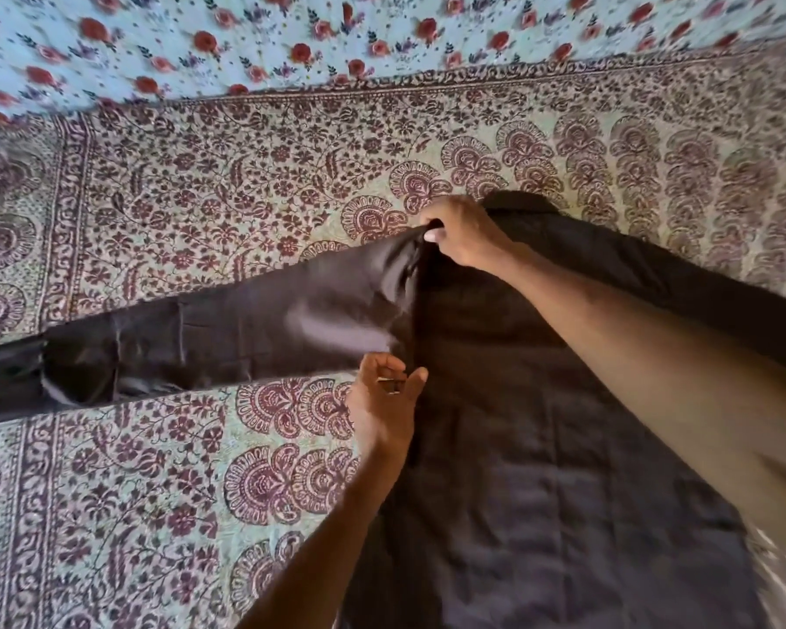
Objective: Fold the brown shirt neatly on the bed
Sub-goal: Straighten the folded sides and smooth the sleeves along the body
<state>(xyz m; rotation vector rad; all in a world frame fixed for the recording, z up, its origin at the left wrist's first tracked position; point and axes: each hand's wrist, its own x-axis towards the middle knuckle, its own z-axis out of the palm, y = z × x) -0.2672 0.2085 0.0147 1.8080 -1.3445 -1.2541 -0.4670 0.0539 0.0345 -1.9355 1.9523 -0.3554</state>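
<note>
head view: the brown shirt lies spread flat on a patterned bedcover printed with maroon flowers and fan motifs on a pale green ground. the shirt body fills the lower right of the frame and runs off its bottom edge. one sleeve extends from the shirt's shoulder straight out to the left, lies flat on the bedcover, and ends at a cuff at the left frame edge. the right hand is at the shirt's shoulder, where the sleeve joins the body. its fingers are curled and pinch a raised fold of the brown fabric, so the cloth is lifted slightly at that point. the right forearm crosses above the shirt's upper part. the left hand is just below the sleeve, beside the shirt's side edge at the underarm. its fingers are loosely bent with the thumb spread apart, and it grasps nothing. whether it touches the shirt's edge cannot be told. the left forearm lies over the bedcover along the shirt's left side. beyond the shirt's collar end, past the bedcover's bordered edge, lies a light blue sheet with red roses.
</note>
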